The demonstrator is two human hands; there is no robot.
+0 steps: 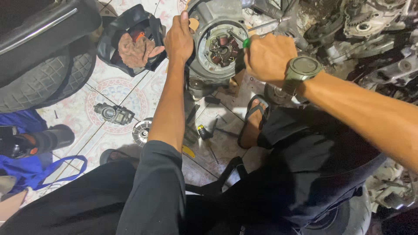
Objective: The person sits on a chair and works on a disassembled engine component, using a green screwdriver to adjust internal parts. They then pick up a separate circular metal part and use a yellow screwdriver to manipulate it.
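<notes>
Gripping a green-handled screwdriver [244,45], the right hand [267,56] has its fingers closed around the tool, whose tip points into the round engine cover [213,43] at the top centre of the view. Inside that grey metal cover sits a ring of copper-wound coils [223,48], and the tool's shaft appears to meet it near its upper right. The left hand [178,39] presses against the cover's left rim, fingers curled over its edge, thumb extended upward, steadying it.

As a judgement, this work goes best with the tool seated squarely on the fastener and the cover braced firmly, so the tip cannot slip onto the fine windings.

A watch [302,69] is on the right wrist. Below the cover, the patterned tile floor [113,87] is strewn with parts: a carburettor [114,114], a toothed disc [141,131] and small tools. A sandalled foot [254,119] rests near them. A tyre [48,78] lies at the far left, well apart, and a black bag holding a rag [135,48] sits just beside the left hand.
</notes>
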